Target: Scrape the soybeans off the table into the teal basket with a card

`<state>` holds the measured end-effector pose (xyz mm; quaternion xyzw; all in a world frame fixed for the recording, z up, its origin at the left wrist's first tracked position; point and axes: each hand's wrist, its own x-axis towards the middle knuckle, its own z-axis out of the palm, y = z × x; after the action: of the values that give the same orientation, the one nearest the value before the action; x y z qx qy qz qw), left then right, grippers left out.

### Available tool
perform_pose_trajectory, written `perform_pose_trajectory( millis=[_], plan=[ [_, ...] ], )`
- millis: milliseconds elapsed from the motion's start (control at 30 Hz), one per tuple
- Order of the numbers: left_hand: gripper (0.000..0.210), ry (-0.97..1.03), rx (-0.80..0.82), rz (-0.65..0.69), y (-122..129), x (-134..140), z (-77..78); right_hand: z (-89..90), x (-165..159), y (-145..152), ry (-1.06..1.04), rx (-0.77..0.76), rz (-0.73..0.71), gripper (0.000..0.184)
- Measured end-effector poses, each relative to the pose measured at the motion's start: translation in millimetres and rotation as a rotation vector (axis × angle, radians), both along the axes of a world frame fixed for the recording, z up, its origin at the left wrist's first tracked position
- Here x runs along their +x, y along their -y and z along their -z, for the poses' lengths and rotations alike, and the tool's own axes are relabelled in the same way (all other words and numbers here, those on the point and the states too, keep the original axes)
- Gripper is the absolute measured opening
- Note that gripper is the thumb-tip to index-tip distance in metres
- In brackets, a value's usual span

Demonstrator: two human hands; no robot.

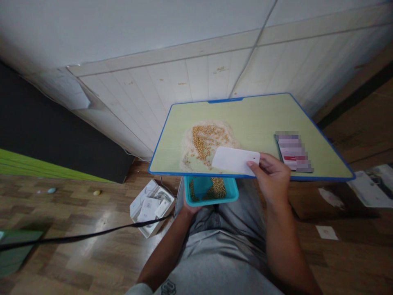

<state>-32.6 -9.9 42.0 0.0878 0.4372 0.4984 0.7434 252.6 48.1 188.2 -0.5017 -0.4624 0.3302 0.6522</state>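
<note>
My right hand (273,176) grips a thin white plastic scraper (233,159) by its right end, thumb on top near a small hole. The scraper leans over the front part of the table, its left end beside a pile of soybeans (201,143). Pale fine grains (186,153), perhaps rice, lie spread around the beans. Below the table's front edge my left hand (190,208) holds a turquoise plastic tray (196,203) from beneath, its fingers mostly hidden. Inside the tray are more soybeans (218,187).
The pale green table (260,116) has a blue rim and stands against a white panelled wall (172,86). A phone (291,153) lies at its right. An open white box (153,209) sits on the floor at left, with a black strap (92,234) crossing nearby. Cardboard boxes (325,200) stand at right.
</note>
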Motion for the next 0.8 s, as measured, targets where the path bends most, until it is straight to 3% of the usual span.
perform_pose_trajectory(
  millis=[133, 333, 600, 800],
  plan=[
    [0.098, 0.029, 0.024, 0.003, -1, -1, 7.3, 2.1, -4, -1, -0.003, -0.002, -0.048, 0.03],
    [0.095, 0.042, 0.021, -0.018, -1, -2, 17.0, 3.4, -8, -3, -0.038, -0.016, -0.065, 0.03],
    [0.084, 0.056, 0.024, -0.026, -1, -2, 15.3, 1.3, -10, -2, -0.046, -0.038, -0.124, 0.028],
    [0.063, 0.051, 0.027, -0.055, -4, 4, 12.1, 2.6, -11, 0, -0.036, -0.032, -0.179, 0.029]
  ],
)
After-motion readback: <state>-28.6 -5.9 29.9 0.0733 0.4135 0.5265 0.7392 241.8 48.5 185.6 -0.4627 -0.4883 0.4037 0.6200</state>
